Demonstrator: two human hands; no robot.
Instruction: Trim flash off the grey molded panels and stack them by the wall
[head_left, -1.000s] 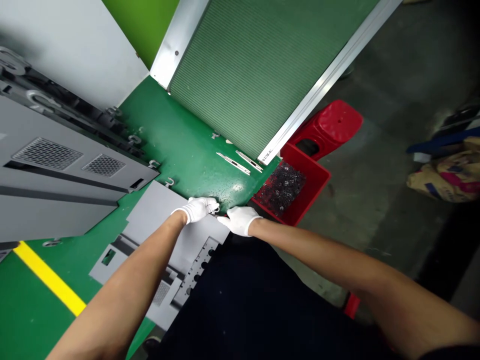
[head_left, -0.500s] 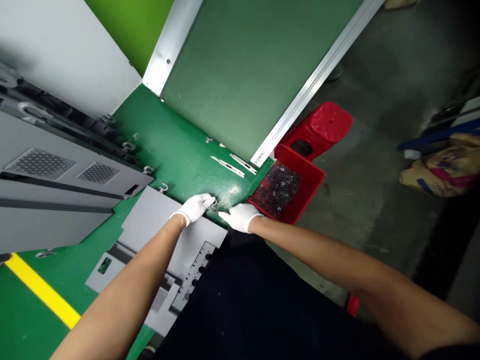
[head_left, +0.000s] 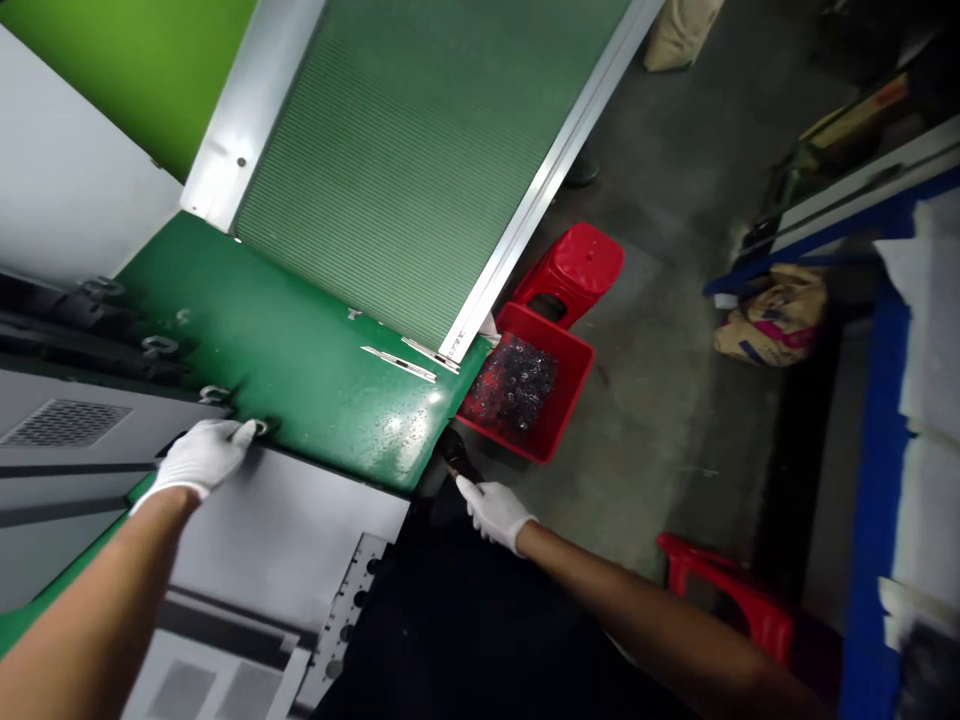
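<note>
My left hand (head_left: 206,460), in a white glove, is at the upper left edge of a light grey panel (head_left: 300,510). Its fingertips are closed on a small grey hook (head_left: 261,427) at that edge. My right hand (head_left: 496,512), also gloved in white, hangs over my dark clothing, past the corner of the green tabletop (head_left: 300,370). Its fingers are curled with the thumb side pointing up and left; whatever they hold, if anything, is hidden. Two slim, pale, knife-like tools (head_left: 399,364) lie on the tabletop, with small dark crumbs nearer me.
A red bin (head_left: 574,385) with dark scraps stands beside the table corner, a red stool (head_left: 589,258) behind it. A ribbed green conveyor belt (head_left: 390,170) with metal rails lies ahead. Grey housings (head_left: 60,430) stand at left, and another red stool (head_left: 765,610) at lower right.
My left hand has moved left from the crumbs to the hook on the panel edge. My right hand has drawn back off the tabletop toward my body. The view has shifted right.
</note>
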